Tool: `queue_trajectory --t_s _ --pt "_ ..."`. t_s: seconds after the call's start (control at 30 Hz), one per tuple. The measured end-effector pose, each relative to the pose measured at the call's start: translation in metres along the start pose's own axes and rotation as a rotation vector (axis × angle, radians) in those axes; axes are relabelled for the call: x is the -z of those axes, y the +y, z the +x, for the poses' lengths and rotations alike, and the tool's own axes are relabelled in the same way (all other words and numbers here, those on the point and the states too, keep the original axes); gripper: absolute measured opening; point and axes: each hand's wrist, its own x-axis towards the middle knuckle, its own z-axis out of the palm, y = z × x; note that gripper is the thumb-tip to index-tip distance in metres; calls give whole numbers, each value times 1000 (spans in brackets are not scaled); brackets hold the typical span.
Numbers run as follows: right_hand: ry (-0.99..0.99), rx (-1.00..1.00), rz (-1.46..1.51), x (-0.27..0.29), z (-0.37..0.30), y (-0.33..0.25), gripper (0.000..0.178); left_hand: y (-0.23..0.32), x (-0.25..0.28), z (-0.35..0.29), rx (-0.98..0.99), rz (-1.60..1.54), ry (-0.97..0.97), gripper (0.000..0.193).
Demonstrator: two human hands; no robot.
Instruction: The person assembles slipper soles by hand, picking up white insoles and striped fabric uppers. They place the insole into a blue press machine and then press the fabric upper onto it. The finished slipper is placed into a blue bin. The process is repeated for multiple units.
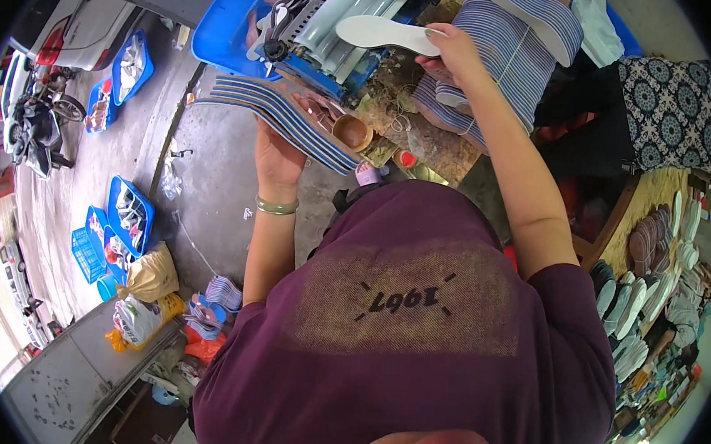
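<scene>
My right hand pinches the heel end of a white insole, its other end lying over the rollers of a blue-framed roller machine. My left hand grips a small stack of blue-and-white striped insoles from below, left of the machine's near end. Under my right wrist, on the worktable, lies a large tied pile of striped insoles. A loose striped insole rests across the top of that pile.
A blue tub with insoles stands behind the machine. A brown round cup-like thing sits at the worn table's near edge. Blue baskets stand on the floor at left. Shoe parts line a shelf at right.
</scene>
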Motion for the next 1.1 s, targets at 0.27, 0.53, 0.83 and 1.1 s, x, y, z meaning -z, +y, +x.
queue_trajectory --t_s 0.27,0.53,0.83,1.1 --pt "142 125 -237 -30 18 47 49 -15 14 -6 114 -87 -78 47" --pt "-507 199 -209 -46 -109 29 52 -39 21 3 191 -96 -42 48" --pt "-206 188 -89 -29 -125 32 34 -51 -3 23 186 -36 -22 49" --pt "271 274 -761 89 23 -16 32 -47 -15 43 182 -201 70 49"
